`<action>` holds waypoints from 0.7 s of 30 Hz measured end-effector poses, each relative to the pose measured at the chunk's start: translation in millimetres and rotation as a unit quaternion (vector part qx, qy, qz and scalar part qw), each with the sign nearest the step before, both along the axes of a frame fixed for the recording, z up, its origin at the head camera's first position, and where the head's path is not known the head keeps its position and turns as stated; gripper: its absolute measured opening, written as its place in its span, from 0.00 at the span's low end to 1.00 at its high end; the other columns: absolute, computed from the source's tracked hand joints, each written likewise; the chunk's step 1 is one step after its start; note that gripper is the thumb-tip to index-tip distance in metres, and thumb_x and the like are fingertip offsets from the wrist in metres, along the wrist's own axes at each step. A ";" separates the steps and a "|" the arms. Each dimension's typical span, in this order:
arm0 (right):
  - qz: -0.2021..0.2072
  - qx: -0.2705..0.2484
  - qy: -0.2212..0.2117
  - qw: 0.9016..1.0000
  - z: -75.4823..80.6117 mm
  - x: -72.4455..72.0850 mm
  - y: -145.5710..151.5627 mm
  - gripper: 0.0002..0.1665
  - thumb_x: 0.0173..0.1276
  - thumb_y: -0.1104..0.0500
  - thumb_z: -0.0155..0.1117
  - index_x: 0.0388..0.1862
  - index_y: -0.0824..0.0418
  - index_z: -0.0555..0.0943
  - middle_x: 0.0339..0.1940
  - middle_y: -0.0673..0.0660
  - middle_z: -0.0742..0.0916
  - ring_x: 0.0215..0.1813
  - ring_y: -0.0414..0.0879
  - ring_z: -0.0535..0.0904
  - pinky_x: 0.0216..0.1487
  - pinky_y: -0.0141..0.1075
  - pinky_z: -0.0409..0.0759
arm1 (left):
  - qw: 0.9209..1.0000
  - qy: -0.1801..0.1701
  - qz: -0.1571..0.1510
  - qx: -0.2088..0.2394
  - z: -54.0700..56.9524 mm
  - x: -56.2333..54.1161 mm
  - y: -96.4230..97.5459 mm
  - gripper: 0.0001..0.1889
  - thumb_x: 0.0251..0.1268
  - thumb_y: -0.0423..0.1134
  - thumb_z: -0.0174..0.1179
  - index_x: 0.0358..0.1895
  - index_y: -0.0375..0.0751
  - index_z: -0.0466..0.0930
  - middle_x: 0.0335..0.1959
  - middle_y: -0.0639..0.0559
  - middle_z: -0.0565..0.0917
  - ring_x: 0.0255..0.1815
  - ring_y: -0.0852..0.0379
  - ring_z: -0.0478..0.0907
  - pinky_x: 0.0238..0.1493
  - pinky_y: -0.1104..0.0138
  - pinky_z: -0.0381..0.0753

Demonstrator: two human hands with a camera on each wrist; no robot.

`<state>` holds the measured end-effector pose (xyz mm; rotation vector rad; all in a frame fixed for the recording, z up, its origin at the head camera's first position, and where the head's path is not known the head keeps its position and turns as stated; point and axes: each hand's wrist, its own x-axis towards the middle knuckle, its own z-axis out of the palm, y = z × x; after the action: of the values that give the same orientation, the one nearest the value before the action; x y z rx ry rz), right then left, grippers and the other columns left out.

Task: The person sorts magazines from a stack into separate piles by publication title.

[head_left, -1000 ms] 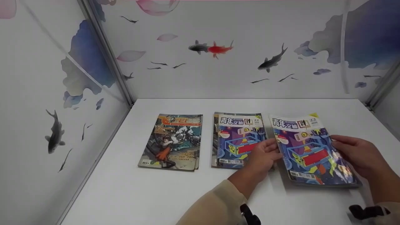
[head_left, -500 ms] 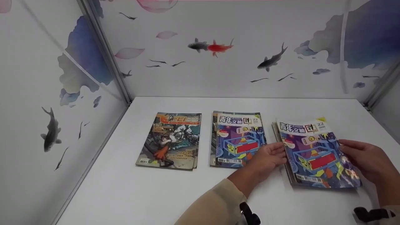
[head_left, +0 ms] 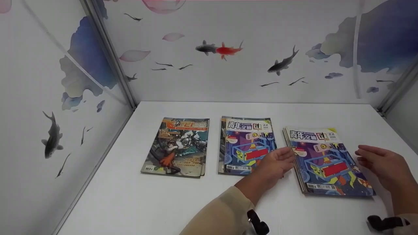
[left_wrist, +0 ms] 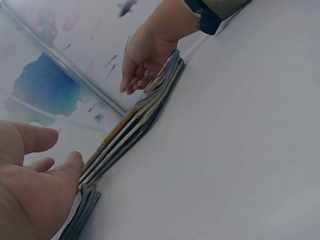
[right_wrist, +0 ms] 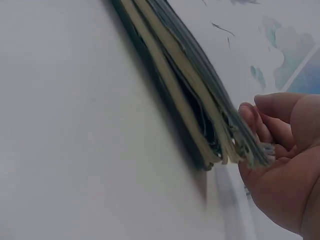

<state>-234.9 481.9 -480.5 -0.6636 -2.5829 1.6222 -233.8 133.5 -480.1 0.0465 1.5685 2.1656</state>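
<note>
A stack of magazines, its top cover purple and blue with a red box drawing, lies at the right of the table, slightly turned. My left hand is at its spine side, fingertips right at the edge; the left wrist view shows the layered spines beyond that hand's loosely extended fingers. My right hand stands just off the stack's right edge, fingers slightly bent, holding nothing. In the right wrist view the page edges fan a little beside that hand.
A middle stack with the same purple cover lies partly behind my left hand. Farther left lies another stack of magazines with a dark comic-style cover. White panels with painted fish wall the table at the back and sides.
The right stack's top magazines shifted right, exposing the spines below, then the stack settled slightly leftward. My right hand has let go of its right edge. The left hand stays by the spines.
</note>
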 end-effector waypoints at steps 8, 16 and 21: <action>0.054 0.046 -0.003 0.997 19.9 -0.9 -49.5 0.46 0.78 0.28 0.55 0.82 0.55 0.71 0.59 0.48 0.83 0.49 0.36 0.83 0.46 0.23 0.85 | 0.999 0.004 0.028 0.036 -2.5 -9.1 -12.5 0.31 0.74 0.27 0.63 0.78 0.41 0.71 0.69 0.46 0.85 0.74 0.44 0.81 0.76 0.50 0.79; 0.115 0.021 -0.006 0.993 29.7 -11.4 -96.8 0.45 0.75 0.26 0.59 0.80 0.51 0.74 0.61 0.48 0.88 0.55 0.39 0.85 0.61 0.38 0.87 | 0.997 0.014 0.066 0.026 3.7 -26.8 -54.3 0.32 0.76 0.29 0.62 0.81 0.42 0.67 0.71 0.50 0.84 0.75 0.48 0.79 0.77 0.52 0.78; 0.136 0.009 -0.010 0.991 36.1 -22.2 -131.5 0.45 0.74 0.26 0.60 0.81 0.47 0.73 0.70 0.57 0.84 0.63 0.46 0.84 0.62 0.35 0.83 | 0.995 0.031 0.087 0.038 5.9 -39.5 -90.1 0.33 0.79 0.29 0.58 0.83 0.41 0.63 0.76 0.47 0.79 0.78 0.47 0.76 0.78 0.56 0.77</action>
<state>-257.1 350.4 -444.4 -0.3385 -2.8022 1.6618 -273.3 43.4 -474.2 0.0005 1.5748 2.3791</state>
